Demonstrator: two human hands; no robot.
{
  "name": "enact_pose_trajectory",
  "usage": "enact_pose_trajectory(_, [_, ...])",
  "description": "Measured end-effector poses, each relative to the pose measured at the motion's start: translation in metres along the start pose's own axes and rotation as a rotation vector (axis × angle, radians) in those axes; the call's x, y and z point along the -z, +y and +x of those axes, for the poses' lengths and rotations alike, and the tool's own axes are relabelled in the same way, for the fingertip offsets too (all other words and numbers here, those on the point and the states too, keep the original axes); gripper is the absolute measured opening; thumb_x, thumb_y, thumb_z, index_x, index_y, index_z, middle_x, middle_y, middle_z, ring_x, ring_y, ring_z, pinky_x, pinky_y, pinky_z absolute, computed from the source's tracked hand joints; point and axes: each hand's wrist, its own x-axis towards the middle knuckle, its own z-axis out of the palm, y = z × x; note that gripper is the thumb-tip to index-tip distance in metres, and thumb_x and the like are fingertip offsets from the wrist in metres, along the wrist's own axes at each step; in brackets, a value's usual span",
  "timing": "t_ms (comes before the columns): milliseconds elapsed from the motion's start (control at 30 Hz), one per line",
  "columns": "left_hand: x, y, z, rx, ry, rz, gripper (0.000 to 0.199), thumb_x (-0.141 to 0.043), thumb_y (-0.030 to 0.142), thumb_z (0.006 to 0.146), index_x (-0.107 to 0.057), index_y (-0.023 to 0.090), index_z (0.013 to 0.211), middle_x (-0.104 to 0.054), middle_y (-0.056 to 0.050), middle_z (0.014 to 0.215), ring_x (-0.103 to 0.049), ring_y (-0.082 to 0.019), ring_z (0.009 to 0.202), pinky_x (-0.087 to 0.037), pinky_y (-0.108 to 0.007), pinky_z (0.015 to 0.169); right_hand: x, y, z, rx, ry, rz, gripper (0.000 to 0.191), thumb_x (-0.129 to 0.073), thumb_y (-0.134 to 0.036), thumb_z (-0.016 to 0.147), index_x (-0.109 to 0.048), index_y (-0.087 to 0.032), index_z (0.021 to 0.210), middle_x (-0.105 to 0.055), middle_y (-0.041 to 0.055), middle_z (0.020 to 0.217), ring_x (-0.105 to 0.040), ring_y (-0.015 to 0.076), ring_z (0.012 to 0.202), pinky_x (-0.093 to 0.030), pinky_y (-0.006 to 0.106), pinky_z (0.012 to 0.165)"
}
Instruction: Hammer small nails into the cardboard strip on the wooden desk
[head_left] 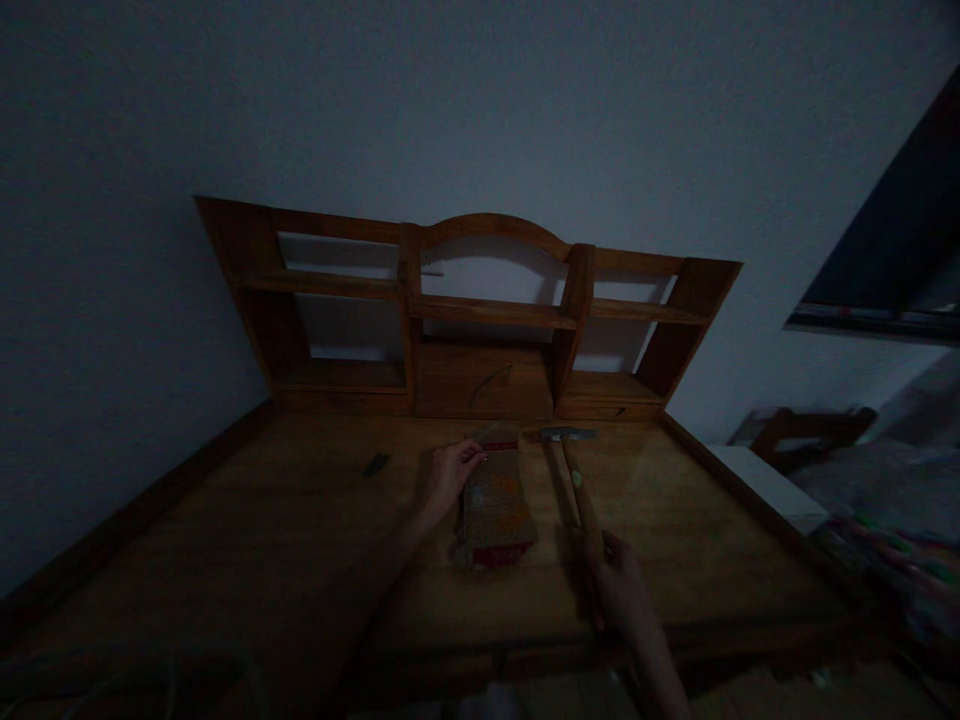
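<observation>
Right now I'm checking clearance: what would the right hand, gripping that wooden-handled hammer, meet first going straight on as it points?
Probably the low front of the brown wooden shelf unit: the hammer in the right hand would touch it first, though its height is unclear.

Dim light. Right hand grips hammer low on its wooden handle; head lies beyond the hand, towards the shelf unit. Left hand has fingertips bunched over the far left part of a worn cardboard piece; too dark to tell what they pinch. Cardboard lies between the hands on the wooden desk. Small dark object left of left hand. Chair well off, right of right hand.
</observation>
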Motion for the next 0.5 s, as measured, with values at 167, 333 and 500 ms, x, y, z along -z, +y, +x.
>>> enact_pose_trajectory(167, [0.002, 0.003, 0.001, 0.015, 0.009, 0.013, 0.014, -0.065, 0.033, 0.077, -0.070, 0.019, 0.077, -0.073, -0.003, 0.075, -0.068, -0.018, 0.071, -0.049, -0.025, 0.064, 0.001, 0.003, -0.005, 0.103, -0.004, 0.025, 0.055, -0.041, -0.064, 0.086, -0.060, -0.014, 0.094, -0.054, -0.0014, 0.055, -0.053, 0.0148, 0.049, -0.036, 0.022, 0.043])
enact_pose_trajectory(333, [0.000, -0.003, 0.004, 0.050, 0.004, -0.030, 0.015, -0.068, 0.033, 0.075, -0.071, 0.018, 0.076, -0.073, -0.005, 0.076, -0.068, -0.018, 0.070, -0.049, -0.025, 0.062, 0.009, -0.007, -0.015, 0.195, 0.175, -0.145, 0.056, -0.041, -0.061, 0.089, -0.053, -0.016, 0.118, -0.067, 0.0104, 0.096, -0.063, 0.0244, 0.090, -0.046, 0.027, 0.070])
enact_pose_trajectory(500, [0.000, 0.000, 0.003, 0.059, -0.002, -0.074, 0.013, -0.069, 0.031, 0.073, -0.070, 0.018, 0.073, -0.072, -0.004, 0.073, -0.068, -0.018, 0.070, -0.049, -0.024, 0.061, 0.025, -0.026, -0.016, 0.296, 0.152, -0.360, 0.046, -0.032, -0.059, 0.092, -0.056, -0.022, 0.106, -0.070, 0.0082, 0.090, -0.066, 0.0249, 0.081, -0.045, 0.029, 0.066])
